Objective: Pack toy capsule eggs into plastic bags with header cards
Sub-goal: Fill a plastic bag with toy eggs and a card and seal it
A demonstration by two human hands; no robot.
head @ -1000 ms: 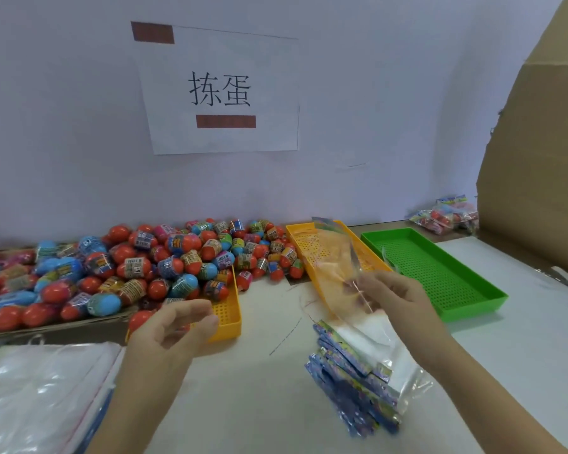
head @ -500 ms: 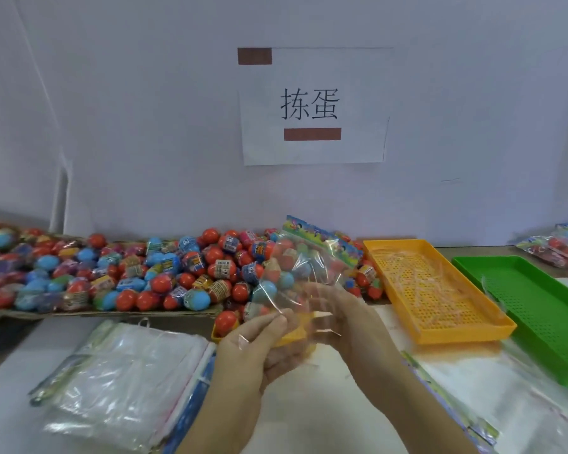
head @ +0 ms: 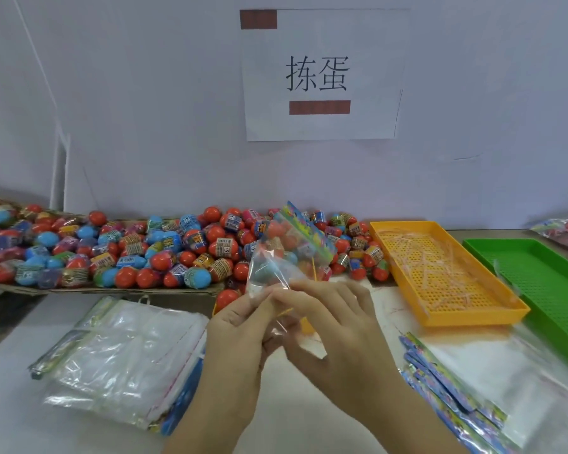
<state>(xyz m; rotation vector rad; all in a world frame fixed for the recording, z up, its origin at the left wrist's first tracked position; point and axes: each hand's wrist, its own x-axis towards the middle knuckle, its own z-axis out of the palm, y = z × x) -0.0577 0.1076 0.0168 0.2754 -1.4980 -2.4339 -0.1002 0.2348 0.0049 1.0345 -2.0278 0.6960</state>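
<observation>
The left hand (head: 240,329) and right hand (head: 328,322) are each pinching the near edge of a clear plastic bag (head: 276,267), holding it above the counter (head: 20,414), header card (head: 304,231) at the far end, before the egg pile (head: 128,253). I cannot tell whether it contains eggs. The thin film may be clinging shut, and uneven tugging could tear it or let it slip.

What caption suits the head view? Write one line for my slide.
Left hand and right hand pinch a clear header-card bag in front of a pile of toy capsule eggs.
</observation>
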